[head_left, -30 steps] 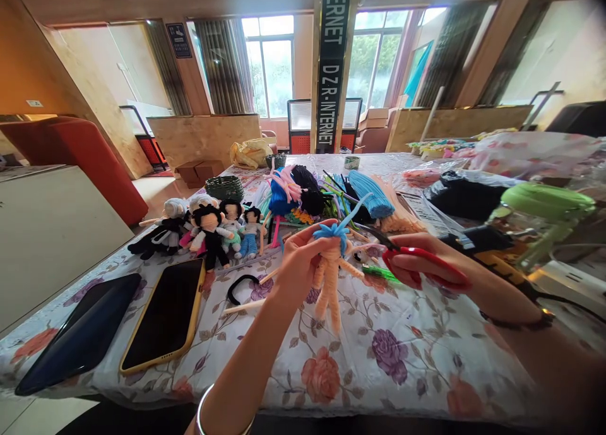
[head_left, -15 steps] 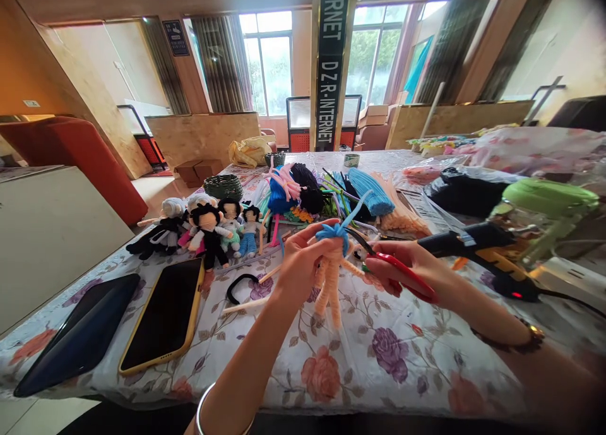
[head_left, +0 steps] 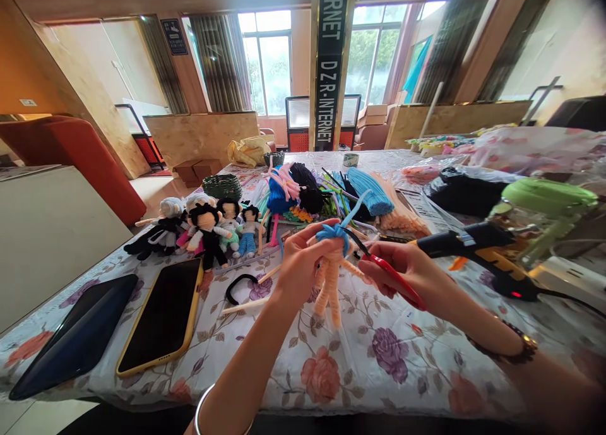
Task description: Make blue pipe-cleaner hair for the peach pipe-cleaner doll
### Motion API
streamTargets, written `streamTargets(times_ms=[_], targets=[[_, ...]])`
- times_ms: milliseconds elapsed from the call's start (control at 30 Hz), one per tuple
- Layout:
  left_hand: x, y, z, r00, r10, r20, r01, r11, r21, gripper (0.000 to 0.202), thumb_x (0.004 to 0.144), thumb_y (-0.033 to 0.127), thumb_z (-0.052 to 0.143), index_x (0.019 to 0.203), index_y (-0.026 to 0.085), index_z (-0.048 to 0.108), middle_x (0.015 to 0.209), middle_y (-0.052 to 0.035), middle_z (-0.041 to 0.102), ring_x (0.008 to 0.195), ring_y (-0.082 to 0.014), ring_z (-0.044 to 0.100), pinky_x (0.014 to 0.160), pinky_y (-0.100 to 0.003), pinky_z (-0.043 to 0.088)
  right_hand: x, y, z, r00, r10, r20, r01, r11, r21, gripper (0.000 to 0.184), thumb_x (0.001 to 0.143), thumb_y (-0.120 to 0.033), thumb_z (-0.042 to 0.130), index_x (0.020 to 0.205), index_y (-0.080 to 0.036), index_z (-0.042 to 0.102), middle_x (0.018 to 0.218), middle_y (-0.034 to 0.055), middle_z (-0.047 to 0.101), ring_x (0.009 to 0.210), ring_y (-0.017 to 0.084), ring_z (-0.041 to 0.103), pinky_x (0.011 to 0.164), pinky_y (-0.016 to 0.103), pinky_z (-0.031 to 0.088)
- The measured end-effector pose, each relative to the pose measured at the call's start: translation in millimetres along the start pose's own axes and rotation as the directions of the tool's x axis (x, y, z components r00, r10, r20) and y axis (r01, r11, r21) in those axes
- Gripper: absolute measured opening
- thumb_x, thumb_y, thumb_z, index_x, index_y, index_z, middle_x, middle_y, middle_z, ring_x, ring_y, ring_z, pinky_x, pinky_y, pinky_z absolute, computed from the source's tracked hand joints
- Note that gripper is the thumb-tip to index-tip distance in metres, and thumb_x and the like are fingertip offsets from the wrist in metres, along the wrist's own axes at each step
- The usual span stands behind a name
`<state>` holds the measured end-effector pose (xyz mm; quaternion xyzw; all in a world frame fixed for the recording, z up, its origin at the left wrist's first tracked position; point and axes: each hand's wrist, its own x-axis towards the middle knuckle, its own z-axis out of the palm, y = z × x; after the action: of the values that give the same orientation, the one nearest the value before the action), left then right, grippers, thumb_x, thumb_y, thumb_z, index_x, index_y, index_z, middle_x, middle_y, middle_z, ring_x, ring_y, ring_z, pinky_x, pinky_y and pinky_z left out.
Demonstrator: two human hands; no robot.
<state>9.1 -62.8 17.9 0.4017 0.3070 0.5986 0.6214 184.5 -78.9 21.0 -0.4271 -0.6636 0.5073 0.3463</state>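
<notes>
My left hand (head_left: 305, 255) is closed around the upper part of a small pipe-cleaner doll (head_left: 334, 290), its peach legs hanging down over the cloth. Blue pipe cleaner (head_left: 332, 232) is wound at the doll's top, and one blue end sticks up to the right. In my right hand (head_left: 395, 268) are red-handled pliers (head_left: 392, 277) with dark jaws. The jaw tips touch or nearly touch the blue coil; whether they grip it I cannot tell. My left fingers partly hide the doll's upper body.
Several finished dolls (head_left: 206, 230) sit at left, behind a yellow-cased phone (head_left: 163, 315) and a dark blue flat object (head_left: 76, 334). Bundles of pipe cleaners (head_left: 372, 192) lie beyond my hands. At right are a glue gun (head_left: 497, 252) with a lit red light and a green-topped jar (head_left: 549, 195).
The pliers and my right hand have shifted slightly left, bringing the jaws closer in against the blue coil. My left hand and the doll stay nearly where they were.
</notes>
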Motion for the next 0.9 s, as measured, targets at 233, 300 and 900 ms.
streamTargets(times_ms=[233, 300, 900], targets=[[-1, 1, 0.1, 1.000, 0.002, -0.001, -0.002, 1.000, 0.004, 0.029, 0.060, 0.016, 0.075, 0.088, 0.017, 0.073, 0.074, -0.0017, 0.070, 0.065, -0.0118, 0.061, 0.063, -0.023, 0.043, 1, 3, 3, 0.999, -0.019, -0.034, 0.018, 1.000, -0.022, 0.037, 0.071, -0.051, 0.068, 0.066, -0.019, 0.050, 0.051, -0.0040, 0.047, 0.046, 0.008, 0.042, 0.042, 0.021, 0.034], [-1, 0, -0.6, 1.000, 0.004, 0.002, -0.004, 1.000, 0.006, 0.029, 0.060, 0.017, 0.076, 0.089, 0.017, 0.073, 0.074, -0.0015, 0.070, 0.065, -0.0112, 0.061, 0.062, -0.022, 0.043, 1, 4, 4, 0.999, -0.023, -0.043, 0.023, 1.000, -0.015, 0.037, 0.070, -0.051, 0.069, 0.066, -0.019, 0.050, 0.051, -0.0043, 0.047, 0.045, 0.008, 0.043, 0.041, 0.021, 0.033], [13, 17, -37.5, 0.974, 0.079, -0.214, 0.070, 0.790, 0.610, 0.026, 0.054, 0.023, 0.079, 0.078, 0.017, 0.069, 0.062, -0.0021, 0.061, 0.062, -0.0162, 0.055, 0.059, -0.026, 0.038, 12, 17, 1, 0.999, -0.039, -0.014, 0.039, 0.999, 0.003, 0.037, 0.071, -0.053, 0.067, 0.069, -0.019, 0.054, 0.050, -0.0035, 0.051, 0.044, 0.009, 0.048, 0.040, 0.021, 0.036]])
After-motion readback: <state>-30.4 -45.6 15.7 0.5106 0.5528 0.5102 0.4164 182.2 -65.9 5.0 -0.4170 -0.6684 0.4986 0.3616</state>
